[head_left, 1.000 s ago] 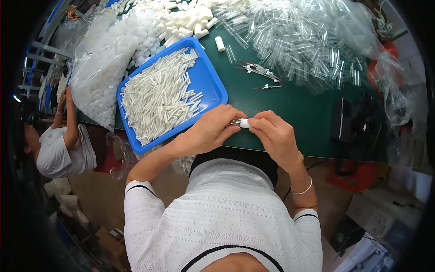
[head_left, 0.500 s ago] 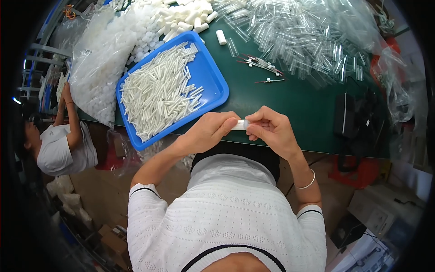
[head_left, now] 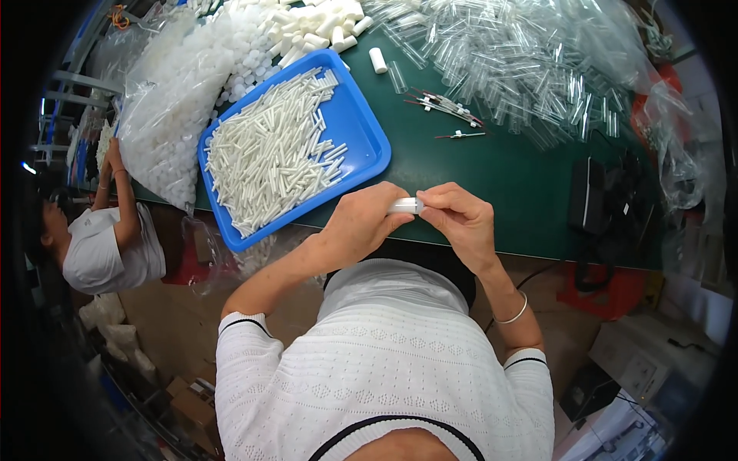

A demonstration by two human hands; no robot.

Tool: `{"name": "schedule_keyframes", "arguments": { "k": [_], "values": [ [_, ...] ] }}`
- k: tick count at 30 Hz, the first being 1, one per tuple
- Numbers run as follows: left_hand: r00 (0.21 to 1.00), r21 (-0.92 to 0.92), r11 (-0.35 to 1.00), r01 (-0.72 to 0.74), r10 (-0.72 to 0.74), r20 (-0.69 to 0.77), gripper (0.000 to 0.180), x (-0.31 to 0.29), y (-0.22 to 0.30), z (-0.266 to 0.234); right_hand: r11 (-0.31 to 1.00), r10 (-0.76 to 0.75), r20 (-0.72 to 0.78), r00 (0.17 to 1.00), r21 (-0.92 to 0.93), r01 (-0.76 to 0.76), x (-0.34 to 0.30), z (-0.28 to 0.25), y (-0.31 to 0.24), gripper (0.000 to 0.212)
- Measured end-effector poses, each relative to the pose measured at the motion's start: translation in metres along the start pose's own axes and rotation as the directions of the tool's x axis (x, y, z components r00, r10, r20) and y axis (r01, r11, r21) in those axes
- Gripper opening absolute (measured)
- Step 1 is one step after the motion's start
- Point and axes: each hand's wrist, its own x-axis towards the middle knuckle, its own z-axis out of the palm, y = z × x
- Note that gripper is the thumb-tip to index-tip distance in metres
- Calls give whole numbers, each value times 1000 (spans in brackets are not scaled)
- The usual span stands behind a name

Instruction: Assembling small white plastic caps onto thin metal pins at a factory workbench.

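A short white tube is held level between both hands just above the near edge of the green desk. The left hand closes its fingers around one end, and the right hand pinches the other end with its fingers. Left of it, a blue tray lies heaped with white sticks; clear tubes pile far right, so plenty seems left.
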Motion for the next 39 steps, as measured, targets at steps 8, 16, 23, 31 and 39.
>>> {"name": "schedule_keyframes", "arguments": {
  "k": [8,16,23,31,39],
  "values": [
    [997,47,998,-51,54,-60,18,-3,6,3,941,-210,120,970,-243,234,5,1,-2,23],
    [901,-618,661,426,-246,358,34,-10,2,7,973,-14,163,986,231,-25,0,2,15,15],
    [846,-863,-76,500,-169,506,52,-4,-1,23,998,-36,-29,999,-56,34,1,-4,18,34],
    [838,-882,-284,376,-302,455,50,-3,18,40,632,-469,211,858,-598,493,-4,9,1,74],
    [779,-874,-369,317,-424,462,43,-25,20,48,588,-462,239,854,-639,496,-10,21,13,63]
  ]
}}
